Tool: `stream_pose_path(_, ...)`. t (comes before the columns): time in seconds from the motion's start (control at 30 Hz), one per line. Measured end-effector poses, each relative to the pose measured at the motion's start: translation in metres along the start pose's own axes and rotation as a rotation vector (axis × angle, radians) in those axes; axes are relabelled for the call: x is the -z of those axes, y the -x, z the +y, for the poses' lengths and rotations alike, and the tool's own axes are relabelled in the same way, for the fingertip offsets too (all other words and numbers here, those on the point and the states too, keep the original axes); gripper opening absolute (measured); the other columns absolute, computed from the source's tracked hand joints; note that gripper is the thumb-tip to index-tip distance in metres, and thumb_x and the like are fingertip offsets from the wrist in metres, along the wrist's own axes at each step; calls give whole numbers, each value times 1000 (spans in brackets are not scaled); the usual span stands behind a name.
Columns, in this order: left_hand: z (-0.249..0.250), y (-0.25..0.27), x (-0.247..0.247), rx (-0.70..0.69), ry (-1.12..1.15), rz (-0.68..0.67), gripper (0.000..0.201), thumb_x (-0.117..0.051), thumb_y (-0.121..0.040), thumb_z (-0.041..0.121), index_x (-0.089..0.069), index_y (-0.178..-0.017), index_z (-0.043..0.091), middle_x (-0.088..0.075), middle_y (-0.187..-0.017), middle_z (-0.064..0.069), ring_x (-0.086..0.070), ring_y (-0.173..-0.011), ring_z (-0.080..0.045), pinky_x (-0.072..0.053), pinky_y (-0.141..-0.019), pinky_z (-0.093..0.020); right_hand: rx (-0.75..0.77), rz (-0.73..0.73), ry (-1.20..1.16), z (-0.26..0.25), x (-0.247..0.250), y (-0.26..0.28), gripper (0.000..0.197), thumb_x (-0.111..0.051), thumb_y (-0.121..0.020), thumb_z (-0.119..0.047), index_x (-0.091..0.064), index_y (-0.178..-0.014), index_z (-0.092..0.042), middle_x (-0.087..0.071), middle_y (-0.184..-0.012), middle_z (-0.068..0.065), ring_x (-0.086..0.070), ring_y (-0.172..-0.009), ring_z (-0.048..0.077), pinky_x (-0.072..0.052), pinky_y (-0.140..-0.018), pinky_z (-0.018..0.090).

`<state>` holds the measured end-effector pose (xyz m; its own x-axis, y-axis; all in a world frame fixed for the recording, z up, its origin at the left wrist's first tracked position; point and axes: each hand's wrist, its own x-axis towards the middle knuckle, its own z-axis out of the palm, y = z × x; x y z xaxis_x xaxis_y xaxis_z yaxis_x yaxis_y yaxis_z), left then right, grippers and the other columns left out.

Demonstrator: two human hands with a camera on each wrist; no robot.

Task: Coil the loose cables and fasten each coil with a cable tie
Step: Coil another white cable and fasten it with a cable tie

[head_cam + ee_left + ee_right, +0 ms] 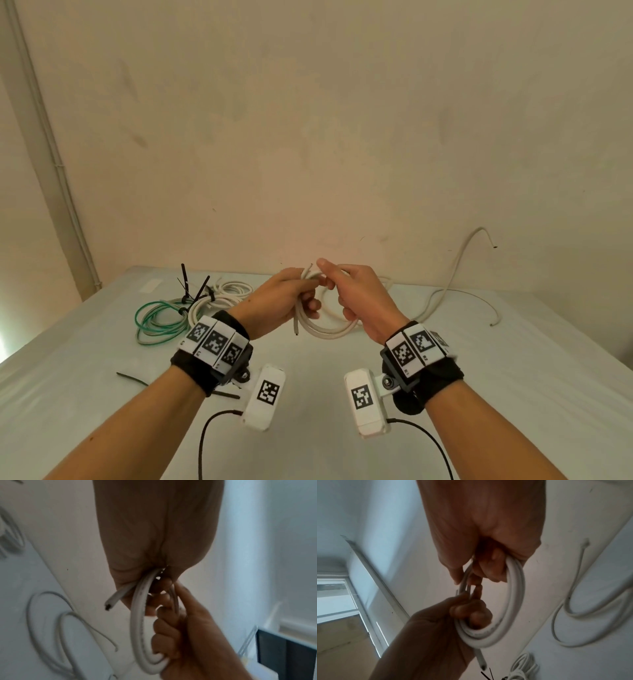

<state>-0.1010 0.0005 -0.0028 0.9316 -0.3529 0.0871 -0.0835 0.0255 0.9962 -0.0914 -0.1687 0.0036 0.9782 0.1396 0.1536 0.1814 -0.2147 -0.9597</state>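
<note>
Above the middle of the table, both hands hold one white cable coil [329,330] of a few loops. My left hand [301,294] grips the coil's left side, and a cut cable end [296,325] pokes down below that fist. My right hand [334,287] has its fingers curled through the loops on the right side, thumb up. In the left wrist view the coil [139,615] runs from my left palm into the right hand [171,628]. The right wrist view shows the loops [517,601] hanging between both fists. No cable tie is on this coil.
A green coil [154,318] and a white coil [222,294] with black ties on them lie at the back left. Two loose black ties [132,378] lie near my left wrist. A loose white cable [455,270] and a thin wire [486,305] trail at the right, against the wall.
</note>
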Motion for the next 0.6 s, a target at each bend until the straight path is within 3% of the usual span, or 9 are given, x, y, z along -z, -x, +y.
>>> stream_pose_path(0.07, 7, -1, -1, 62, 47, 17, 21, -43, -106, 4, -62, -98, 2, -31, -65, 2, -33, -56, -12, -43, -54, -27, 7, -13, -48, 4, -4, 2, 45, -63, -97, -57, -69, -63, -28, -30, -66, 2, -29, -50, 14, -30, -46, 29)
stream_pose_path(0.1, 11, -1, -2, 86, -3, 31, 18, -43, -105, 5, -59, -96, 4, -28, -66, 2, -28, -54, -12, -37, -51, -26, 3, -34, -55, 5, -5, 4, 42, -63, -96, -60, -72, -71, -28, -28, -67, 4, -32, -50, 13, -35, -46, 30)
stream_pose_path(0.17, 17, 1, -2, 106, -184, 52, 15, -44, -101, 5, -54, -90, 8, -30, -66, 2, -28, -52, -11, -31, -50, -26, -5, -51, 2, 5, -9, 4, 49, -60, -95, -64, -70, -96, -16, -41, -63, -1, -41, -49, 13, -49, -50, 31)
stream_pose_path(0.23, 22, 4, -4, 127, -309, 36, 17, -44, -99, 4, -49, -85, 11, -32, -66, 1, -29, -53, -11, -29, -50, -25, 12, -42, 84, 3, -13, 2, 56, -57, -96, -66, -61, -107, -12, -55, -68, 0, -47, -50, 13, -52, -50, 29)
stream_pose_path(0.33, 25, 9, -7, 154, -352, 14, 10, -46, -99, 2, -45, -99, 11, -35, -69, 0, -32, -55, -10, -30, -50, -24, 149, -66, 195, 1, -19, -1, 39, -53, -102, -59, -57, -103, -20, -56, -65, 6, -41, -46, 13, -42, -43, 27)
stream_pose_path(0.43, 21, 13, 4, 162, -257, 37, 18, -54, -99, 4, -42, -110, 11, -39, -70, 1, -35, -58, -9, -31, -53, -24, 233, -83, 150, 5, -27, -5, 29, -55, -105, -45, -61, -94, -19, -51, -57, -3, -35, -48, 15, -33, -45, 28)
stream_pose_path(0.5, 19, 17, 15, 128, -129, 15, 14, -56, -98, 5, -45, -101, 12, -37, -69, 2, -33, -58, -11, -30, -52, -23, 213, -47, 61, 7, -35, -8, 37, -59, -104, -44, -57, -83, -14, -48, -55, -8, -34, -49, 14, -30, -47, 28)
stream_pose_path(0.6, 11, 23, 32, 118, 73, 15, 21, -55, -102, 11, -47, -83, 16, -33, -69, 2, -30, -56, -11, -33, -51, -22, 106, 51, -173, 9, -46, -10, 42, -61, -103, -43, -43, -75, -18, -36, -56, -4, -26, -51, 14, -22, -48, 30)
